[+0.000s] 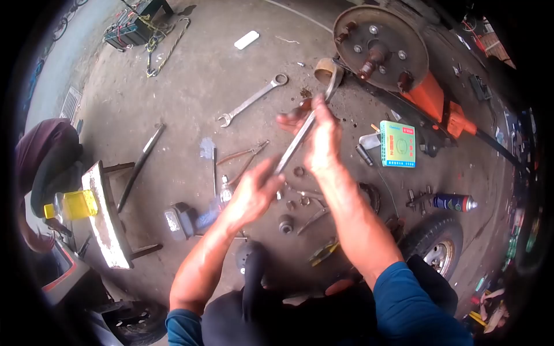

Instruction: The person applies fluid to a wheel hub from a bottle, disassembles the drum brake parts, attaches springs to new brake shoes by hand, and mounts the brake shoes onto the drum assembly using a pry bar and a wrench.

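A long steel wrench (298, 143) slants up across the middle of the head view. My left hand (254, 193) is closed around its lower end. Higher up, my right hand (322, 135) grips the shaft, its fingers behind it and slightly blurred. The wrench's upper end overlaps a rusty ring-shaped part (324, 70) on the floor; contact between them I cannot tell. Just beyond stands a rusty wheel hub (378, 49) with studs. A second combination wrench (254, 100) lies to the left of my right hand. Pliers (245, 154) rest near my left hand.
An orange jack (430, 104) is by the hub, with a green box (398, 144) nearer me. A spray can (455, 202) and a tyre (435, 245) are at right. A stool (107, 216) bearing a yellow bottle (78, 205) stands left, beside a metal bar (141, 167).
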{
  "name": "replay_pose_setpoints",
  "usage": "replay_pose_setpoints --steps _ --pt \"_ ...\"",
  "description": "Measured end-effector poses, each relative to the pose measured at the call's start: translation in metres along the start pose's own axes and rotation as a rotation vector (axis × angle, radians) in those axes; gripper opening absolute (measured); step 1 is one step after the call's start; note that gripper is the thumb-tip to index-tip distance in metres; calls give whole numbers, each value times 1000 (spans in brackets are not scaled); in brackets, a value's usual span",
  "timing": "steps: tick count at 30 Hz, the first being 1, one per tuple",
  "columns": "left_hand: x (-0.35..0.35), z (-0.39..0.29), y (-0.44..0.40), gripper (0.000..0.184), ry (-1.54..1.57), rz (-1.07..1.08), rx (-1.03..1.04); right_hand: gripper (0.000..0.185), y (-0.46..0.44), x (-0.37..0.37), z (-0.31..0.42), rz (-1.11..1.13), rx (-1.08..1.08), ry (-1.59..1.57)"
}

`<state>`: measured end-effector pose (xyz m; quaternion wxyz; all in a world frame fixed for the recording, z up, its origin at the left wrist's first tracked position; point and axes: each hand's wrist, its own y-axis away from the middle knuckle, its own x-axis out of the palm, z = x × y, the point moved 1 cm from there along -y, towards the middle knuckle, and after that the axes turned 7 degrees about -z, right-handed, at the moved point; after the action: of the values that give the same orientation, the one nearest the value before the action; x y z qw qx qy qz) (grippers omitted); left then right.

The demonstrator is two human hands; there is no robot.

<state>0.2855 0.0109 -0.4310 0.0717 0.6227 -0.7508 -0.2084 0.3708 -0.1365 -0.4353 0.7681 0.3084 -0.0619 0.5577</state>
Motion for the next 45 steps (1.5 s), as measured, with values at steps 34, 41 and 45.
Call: replay_pose_setpoints --steps 34,41,45 --pt "13 18 4 38 307 -129 -115 25 -42 15 16 -352 -58 112" --pt "72 27 34 29 577 132 -305 21 1 -45 49 -396 -21 87" --pt "75 15 39 31 627 200 -299 20 14 -51 60 -361 -88 26"
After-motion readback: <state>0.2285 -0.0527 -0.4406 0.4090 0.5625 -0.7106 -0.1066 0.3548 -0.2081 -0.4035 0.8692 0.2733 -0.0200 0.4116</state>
